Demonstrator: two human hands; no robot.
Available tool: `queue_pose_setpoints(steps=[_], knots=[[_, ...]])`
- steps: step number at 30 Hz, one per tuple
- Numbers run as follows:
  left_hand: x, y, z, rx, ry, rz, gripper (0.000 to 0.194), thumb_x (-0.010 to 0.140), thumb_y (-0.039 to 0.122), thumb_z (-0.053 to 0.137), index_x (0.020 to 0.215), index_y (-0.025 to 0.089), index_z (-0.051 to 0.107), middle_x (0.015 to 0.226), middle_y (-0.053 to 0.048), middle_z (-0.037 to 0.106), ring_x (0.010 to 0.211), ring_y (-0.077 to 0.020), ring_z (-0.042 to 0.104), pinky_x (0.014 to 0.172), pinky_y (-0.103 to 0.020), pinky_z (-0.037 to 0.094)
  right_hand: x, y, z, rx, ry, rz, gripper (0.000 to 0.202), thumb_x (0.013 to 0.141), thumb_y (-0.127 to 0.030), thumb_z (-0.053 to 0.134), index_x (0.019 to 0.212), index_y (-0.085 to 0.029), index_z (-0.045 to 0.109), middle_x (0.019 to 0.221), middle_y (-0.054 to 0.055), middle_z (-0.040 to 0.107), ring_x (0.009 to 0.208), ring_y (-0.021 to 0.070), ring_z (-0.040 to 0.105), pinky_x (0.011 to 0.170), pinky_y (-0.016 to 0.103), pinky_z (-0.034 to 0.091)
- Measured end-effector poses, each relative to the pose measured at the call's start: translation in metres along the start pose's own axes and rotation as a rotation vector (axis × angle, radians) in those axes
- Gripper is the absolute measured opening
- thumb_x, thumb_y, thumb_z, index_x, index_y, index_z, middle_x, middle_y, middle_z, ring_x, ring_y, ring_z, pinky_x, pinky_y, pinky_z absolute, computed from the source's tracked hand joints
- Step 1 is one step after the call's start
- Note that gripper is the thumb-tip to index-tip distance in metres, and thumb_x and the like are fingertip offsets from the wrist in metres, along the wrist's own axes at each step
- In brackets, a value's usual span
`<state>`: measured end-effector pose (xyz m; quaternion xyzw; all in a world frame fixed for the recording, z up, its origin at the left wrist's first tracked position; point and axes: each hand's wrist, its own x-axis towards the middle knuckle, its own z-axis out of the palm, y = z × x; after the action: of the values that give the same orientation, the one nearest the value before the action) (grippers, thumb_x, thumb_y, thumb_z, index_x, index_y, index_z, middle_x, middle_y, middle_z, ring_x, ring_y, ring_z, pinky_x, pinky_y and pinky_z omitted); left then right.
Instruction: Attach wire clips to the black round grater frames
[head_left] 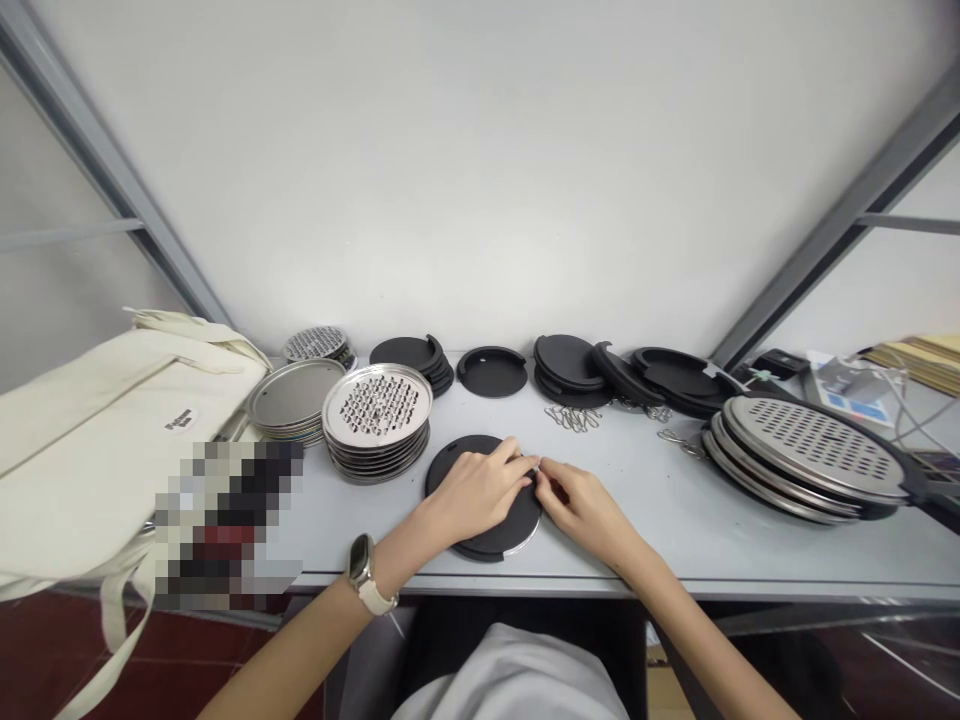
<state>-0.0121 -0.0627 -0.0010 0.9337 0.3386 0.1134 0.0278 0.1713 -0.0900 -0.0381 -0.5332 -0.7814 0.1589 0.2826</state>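
With one black disc [484, 495] on the table [675, 520] near its front edge, the left hand [480, 490] presses flat on it while the right hand [581, 505] pinches a small wire clip [537, 470] at its rim, unattached clips [574, 417] and stacks of discs [570, 368] waiting behind.

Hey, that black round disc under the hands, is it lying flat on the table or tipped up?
Flat. The black disc lies flush on the grey table, with the left hand resting on top.
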Motion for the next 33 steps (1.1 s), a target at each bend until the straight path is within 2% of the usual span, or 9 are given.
queue_pose_setpoints(steps=[9, 30, 33], knots=[[0.001, 0.0, -0.0011, 0.007, -0.002, 0.01, 0.027, 0.097, 0.028, 0.035, 0.119, 0.022, 0.05, 0.11, -0.005, 0.053, 0.079, -0.0149, 0.061, 0.064, -0.027, 0.049, -0.001, 0.0024, 0.0021, 0.005, 0.049, 0.04, 0.026, 0.091, -0.028, 0.04, 0.066, -0.022, 0.037, 0.057, -0.004, 0.043, 0.051, 0.0113, 0.039, 0.05, 0.022, 0.032], [0.0011, 0.0005, -0.002, 0.012, -0.024, 0.005, 0.027, 0.097, 0.027, 0.036, 0.119, 0.021, 0.05, 0.11, -0.006, 0.051, 0.08, -0.0157, 0.061, 0.065, -0.028, 0.05, -0.0019, -0.0005, 0.001, 0.004, 0.093, 0.062, 0.029, 0.09, -0.03, 0.042, 0.063, -0.021, 0.035, 0.055, -0.004, 0.04, 0.05, 0.0109, 0.037, 0.05, 0.022, 0.033], [0.0006, -0.0003, -0.0004, 0.014, -0.011, 0.007, 0.028, 0.098, 0.028, 0.035, 0.119, 0.022, 0.052, 0.108, -0.005, 0.051, 0.077, -0.0153, 0.061, 0.063, -0.028, 0.049, -0.0027, -0.0011, -0.001, 0.043, 0.136, 0.093, 0.031, 0.091, -0.032, 0.041, 0.062, -0.021, 0.033, 0.055, -0.005, 0.037, 0.05, 0.0104, 0.035, 0.05, 0.022, 0.032]])
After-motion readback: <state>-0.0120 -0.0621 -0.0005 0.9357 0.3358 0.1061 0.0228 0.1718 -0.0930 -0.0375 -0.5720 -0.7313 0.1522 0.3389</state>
